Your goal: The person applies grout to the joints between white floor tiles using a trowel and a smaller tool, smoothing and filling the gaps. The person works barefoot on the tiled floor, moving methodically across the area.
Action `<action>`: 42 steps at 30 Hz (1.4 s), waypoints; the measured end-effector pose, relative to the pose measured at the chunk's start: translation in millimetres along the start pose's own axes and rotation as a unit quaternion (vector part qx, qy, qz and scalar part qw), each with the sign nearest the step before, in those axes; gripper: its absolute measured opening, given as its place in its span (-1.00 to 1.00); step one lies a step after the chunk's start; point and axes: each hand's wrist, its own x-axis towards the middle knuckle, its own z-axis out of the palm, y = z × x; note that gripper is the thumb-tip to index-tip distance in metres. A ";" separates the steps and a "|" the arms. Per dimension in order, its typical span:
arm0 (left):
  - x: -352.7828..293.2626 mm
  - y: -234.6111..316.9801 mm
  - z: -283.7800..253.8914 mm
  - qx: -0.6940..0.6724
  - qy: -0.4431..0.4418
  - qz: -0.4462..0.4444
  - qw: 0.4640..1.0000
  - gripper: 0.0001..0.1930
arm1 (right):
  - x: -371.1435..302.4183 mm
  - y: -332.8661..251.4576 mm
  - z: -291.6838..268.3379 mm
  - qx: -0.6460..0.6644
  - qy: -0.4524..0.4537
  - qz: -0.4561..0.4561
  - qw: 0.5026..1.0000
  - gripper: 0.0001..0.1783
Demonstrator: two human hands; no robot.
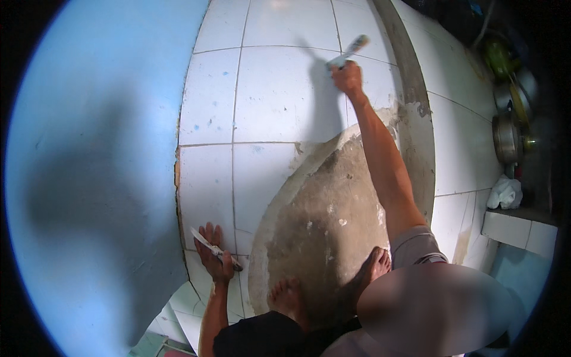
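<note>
My right hand [347, 78] reaches far forward over the white tiles [285, 89] and is closed around a putty knife [350, 52]. Its pale flat blade and multicoloured handle are smeared by motion; whether the blade touches a tile cannot be made out. At the near left, my left hand [215, 256] rests on the tiles with its fingers stretched out. Under its thumb it grips a thin flat-bladed tool [213, 245], pale along the edge and dark at one end, seen nearly edge-on. Small blue specks dot the tiles ahead of this hand.
A light blue wall [107, 166] rises along the left. My bare feet stand on a rough brown concrete patch [321, 220] with a raised curved rim. At the right, beyond a grey ledge [419, 125], are a metal pot [505, 140] and a white plastic bag [505, 192].
</note>
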 end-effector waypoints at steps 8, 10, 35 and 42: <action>-8.2 9.1 -22.8 0.091 0.004 -0.004 0.996 -0.25 | -26.1 -37.4 0.3 0.025 -0.036 -0.001 0.999 -0.56; 4.9 9.7 -4.4 0.093 -0.027 0.010 0.995 -0.26 | -13.2 14.3 12.5 -0.054 -0.059 -0.120 0.990 -0.57; 0.4 11.2 -17.4 0.112 -0.019 0.007 0.994 -0.30 | -111.1 -72.8 29.2 0.057 -0.092 -0.058 0.992 -0.58; 13.1 16.4 -21.5 0.204 -0.057 0.027 0.977 -0.31 | -108.7 -63.7 38.6 0.023 -0.050 -0.051 0.997 -0.73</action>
